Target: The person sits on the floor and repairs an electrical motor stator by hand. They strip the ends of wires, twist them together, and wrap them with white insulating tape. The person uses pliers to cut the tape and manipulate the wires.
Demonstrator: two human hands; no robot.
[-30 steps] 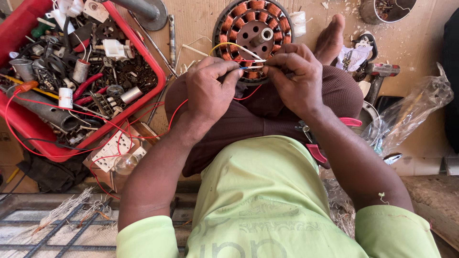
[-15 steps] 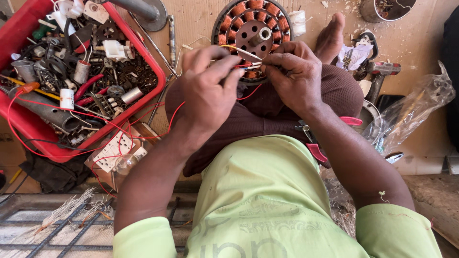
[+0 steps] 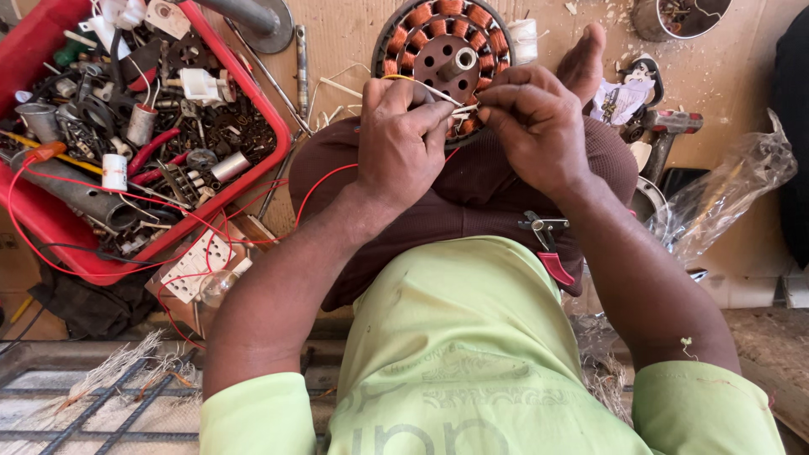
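The left hand (image 3: 403, 139) and the right hand (image 3: 533, 126) meet over the person's lap, fingertips almost touching. Both are closed in a narrow pinch on thin wire ends (image 3: 459, 108), pale and yellowish, which run between the two hands. The work in hand seems to be the joining or twisting of these leads. The next move would probably need a firm pinch from one hand while the other turns the strands, with care not to break them.

Just beyond the fingertips, on the far side, lies the round motor stator (image 3: 445, 42) with its ring of copper-coloured coils; the wires appear to come from it. A red wire (image 3: 324, 177) passes under the left hand and goes to the left.

On the right thigh rest small pliers with red handles (image 3: 546, 244). To the far left stands a red plastic tray (image 3: 253, 93) full of metal parts, capacitors and screws. Near it, closer to the person, is a white socket board (image 3: 198, 265). On the right lies a crumpled clear plastic bag (image 3: 725, 198), on the cardboard (image 3: 354, 34) that covers the floor.
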